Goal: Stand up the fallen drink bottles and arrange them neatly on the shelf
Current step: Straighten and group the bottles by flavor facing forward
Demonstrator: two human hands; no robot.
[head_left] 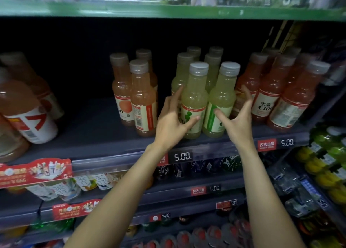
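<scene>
Step in hand: the person is tidying the pale green bottles [194, 100], which are all standing upright in two short rows on the shelf [97, 135]; the work looks like squaring up the rows, not lifting anything.
Left hand: the left hand [172, 122] is lying open at the left side of the front-left green bottle, its fingers spread and straight, the thumb crossing the label; whether it is pressing the bottle or just short of it is hard to tell.
Right hand: the right hand [236, 116] is open too, its fingers splayed at the right side of the front-right green bottle [221, 101], the thumb over that label; contact is unclear.
Task bottles: the green group is standing near the shelf's front edge, with the orange bottles [136, 96] a little to its left and the red bottles [277, 94] just to its right.
Left of the green group: further left, larger bottles with red-and-white labels [28, 113] appear tilted, though the wide lens may be bending them.
Progress: judged from this view, the middle groups are already upright and the task is well along.
Next move: it probably calls for both hands to be squeezing the green rows gently together and nudging them level with the shelf edge, keeping pressure low on the bottles so none tips.
Price tag: a tag reading 5.00 [182, 156] is sitting on the rail just below the green group.
</scene>
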